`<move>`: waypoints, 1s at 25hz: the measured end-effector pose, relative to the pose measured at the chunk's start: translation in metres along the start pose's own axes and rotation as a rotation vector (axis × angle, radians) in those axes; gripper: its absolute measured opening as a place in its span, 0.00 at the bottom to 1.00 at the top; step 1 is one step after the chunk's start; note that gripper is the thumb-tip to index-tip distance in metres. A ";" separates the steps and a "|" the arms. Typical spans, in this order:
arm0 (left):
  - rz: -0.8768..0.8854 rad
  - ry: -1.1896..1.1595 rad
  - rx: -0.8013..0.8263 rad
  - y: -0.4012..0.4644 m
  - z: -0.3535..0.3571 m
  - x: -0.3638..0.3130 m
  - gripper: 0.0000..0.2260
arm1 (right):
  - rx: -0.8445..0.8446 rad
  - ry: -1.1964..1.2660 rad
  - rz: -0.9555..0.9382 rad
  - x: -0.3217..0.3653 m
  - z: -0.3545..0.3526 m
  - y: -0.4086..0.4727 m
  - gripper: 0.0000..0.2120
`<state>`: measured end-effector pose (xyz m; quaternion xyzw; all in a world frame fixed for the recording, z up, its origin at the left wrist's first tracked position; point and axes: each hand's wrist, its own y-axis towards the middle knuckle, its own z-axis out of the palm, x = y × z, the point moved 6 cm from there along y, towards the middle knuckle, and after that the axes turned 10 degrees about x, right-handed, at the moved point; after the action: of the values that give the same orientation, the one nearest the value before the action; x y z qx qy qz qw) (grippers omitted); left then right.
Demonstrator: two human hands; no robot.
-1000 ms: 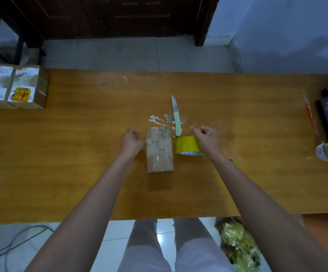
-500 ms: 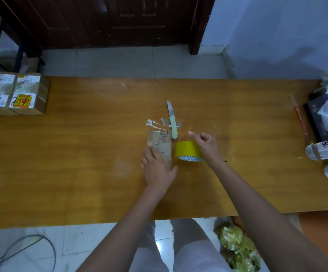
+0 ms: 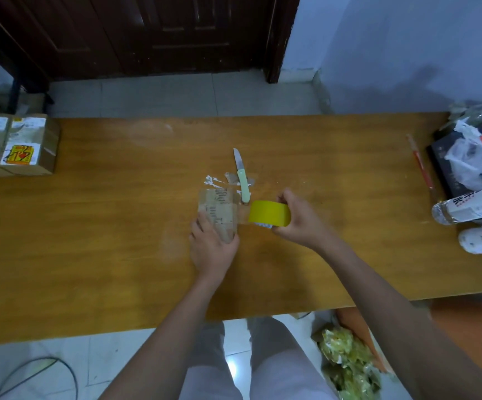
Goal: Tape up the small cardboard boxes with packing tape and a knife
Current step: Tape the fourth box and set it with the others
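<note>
Small cardboard box (image 3: 219, 212): on the wooden table (image 3: 89, 241), near its middle; my left hand (image 3: 211, 246) grips its near end. Yellow tape roll (image 3: 268, 213): just right of the box, grasped in my right hand (image 3: 299, 219), a clear strip running from roll to box. Knife (image 3: 241, 176), pale green handle: just behind the box, blade pointing away. 2 labelled boxes (image 3: 17, 148): far left of the small box, at the table's edge.
</note>
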<state>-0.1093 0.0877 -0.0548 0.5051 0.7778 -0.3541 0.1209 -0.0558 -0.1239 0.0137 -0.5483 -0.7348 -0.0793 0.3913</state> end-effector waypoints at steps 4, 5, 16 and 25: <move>0.015 -0.253 -0.035 0.006 -0.052 0.027 0.48 | -0.063 -0.153 0.055 0.002 -0.021 0.003 0.19; 0.048 -0.286 -0.033 0.006 -0.064 0.029 0.48 | -0.058 -0.191 0.044 0.009 -0.023 0.004 0.19; 0.030 -0.933 0.090 -0.006 -0.135 0.033 0.44 | -0.192 -0.540 0.008 0.072 -0.051 0.007 0.15; 0.161 -1.629 0.443 -0.028 -0.147 -0.019 0.17 | -0.150 -0.407 -0.017 0.098 -0.055 0.013 0.16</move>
<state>-0.0995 0.1667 0.0738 0.1580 0.3222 -0.7419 0.5665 -0.0266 -0.0759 0.1125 -0.5742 -0.7954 -0.0246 0.1922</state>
